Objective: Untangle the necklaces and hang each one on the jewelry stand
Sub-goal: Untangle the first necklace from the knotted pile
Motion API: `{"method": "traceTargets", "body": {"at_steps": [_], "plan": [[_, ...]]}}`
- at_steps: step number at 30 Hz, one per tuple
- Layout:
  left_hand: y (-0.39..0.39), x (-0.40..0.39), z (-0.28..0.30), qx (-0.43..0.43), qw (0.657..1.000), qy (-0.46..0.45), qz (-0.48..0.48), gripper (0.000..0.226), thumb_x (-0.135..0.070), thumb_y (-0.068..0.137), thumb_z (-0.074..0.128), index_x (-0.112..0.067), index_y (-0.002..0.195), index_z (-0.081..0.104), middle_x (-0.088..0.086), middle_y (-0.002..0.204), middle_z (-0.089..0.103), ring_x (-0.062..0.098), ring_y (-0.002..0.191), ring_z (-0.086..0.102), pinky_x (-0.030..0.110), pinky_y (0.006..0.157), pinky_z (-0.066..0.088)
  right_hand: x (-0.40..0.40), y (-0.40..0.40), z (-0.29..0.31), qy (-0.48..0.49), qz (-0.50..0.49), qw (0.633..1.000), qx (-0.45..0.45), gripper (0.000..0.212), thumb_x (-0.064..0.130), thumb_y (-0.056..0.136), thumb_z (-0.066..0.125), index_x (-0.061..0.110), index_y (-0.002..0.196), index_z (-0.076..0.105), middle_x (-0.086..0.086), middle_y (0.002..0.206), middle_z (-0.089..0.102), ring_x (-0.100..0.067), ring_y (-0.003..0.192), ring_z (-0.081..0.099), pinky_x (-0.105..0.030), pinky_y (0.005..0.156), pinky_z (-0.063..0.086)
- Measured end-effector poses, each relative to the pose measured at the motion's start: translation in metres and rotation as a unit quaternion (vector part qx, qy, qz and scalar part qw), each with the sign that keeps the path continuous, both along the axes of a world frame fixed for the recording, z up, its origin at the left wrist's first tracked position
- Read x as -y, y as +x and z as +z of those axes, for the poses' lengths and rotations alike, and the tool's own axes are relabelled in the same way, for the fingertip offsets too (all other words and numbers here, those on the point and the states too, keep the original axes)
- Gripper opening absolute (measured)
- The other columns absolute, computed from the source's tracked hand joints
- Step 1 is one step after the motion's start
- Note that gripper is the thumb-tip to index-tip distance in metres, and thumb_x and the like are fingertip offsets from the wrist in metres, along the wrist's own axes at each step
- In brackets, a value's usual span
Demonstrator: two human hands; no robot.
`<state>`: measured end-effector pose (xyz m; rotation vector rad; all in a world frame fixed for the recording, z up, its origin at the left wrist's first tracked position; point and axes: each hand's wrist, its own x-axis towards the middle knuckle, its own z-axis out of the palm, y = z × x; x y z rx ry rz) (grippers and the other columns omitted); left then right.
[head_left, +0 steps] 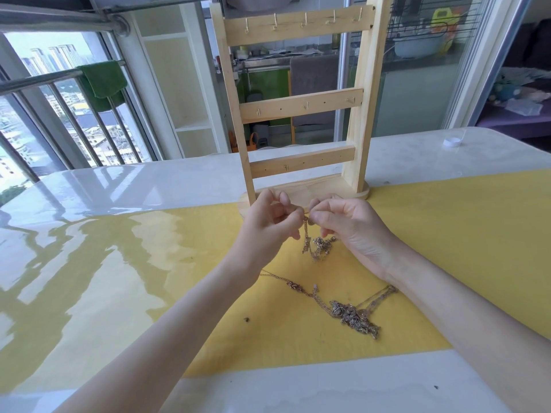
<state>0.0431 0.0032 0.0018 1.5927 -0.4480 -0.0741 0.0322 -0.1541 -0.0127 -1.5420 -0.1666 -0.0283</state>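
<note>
1. Holding a gold chain [306, 231] raised off the table: left hand [268, 222] and right hand [348, 225] each pinch it at the top between thumb and fingertips, close together, just in front of the stand base. The chain hangs down into a small knotted bunch [320, 247] under the hands, at 12 o'clock from the big pile.
2. Head view, progress: the wooden jewelry stand [298, 105] stands at 12 o'clock, upright, three crossbars with small hooks [275, 24]. No necklace hangs on any hook visible. Judgement: early stage; first chain not yet freed.
3. Remaining work: a second tangle of necklaces [354, 315] lies on the yellow mat [447, 234] at 6 o'clock from the hands, between the forearms, with one thin strand trailing toward 10 o'clock. Number of chains in it cannot be told.
4. Surface: glossy white table [149, 180] with strong window reflections; mat covers the centre. A small white cap [452, 142] sits at 2 o'clock, well apart.
5. Room: balcony railing with a green towel [103, 81] at 10 o'clock; glass doors behind the stand.
</note>
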Motion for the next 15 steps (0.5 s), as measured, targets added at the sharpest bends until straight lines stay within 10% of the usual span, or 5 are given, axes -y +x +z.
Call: {"method": "traceTargets", "body": {"at_steps": [7,15], "plan": [[0.0027,-0.0017,-0.0002,0.003,1.000,-0.005,0.009,0.020,0.003,0.092,0.051,-0.011,0.085,0.039,-0.005,0.067,0.060,0.007,0.055,0.050,0.018,0.060,0.046,-0.0026,-0.0023,0.0045,-0.012,-0.036,0.999,0.014,0.028,0.031,0.061,0.073,0.011,0.080,0.074,0.008,0.090,0.062,0.001,0.085,0.056,-0.013,0.068,0.041],[0.0032,0.0003,-0.0064,0.041,0.997,0.055,0.015,0.026,0.004,0.091,0.052,-0.014,0.080,0.037,0.004,0.070,0.052,0.006,0.055,0.048,0.016,0.057,0.042,-0.0004,-0.0010,0.0055,-0.051,-0.022,0.998,0.004,0.009,0.013,0.075,0.074,0.017,0.068,0.071,0.008,0.091,0.061,0.001,0.086,0.056,-0.025,0.086,0.040]]}}
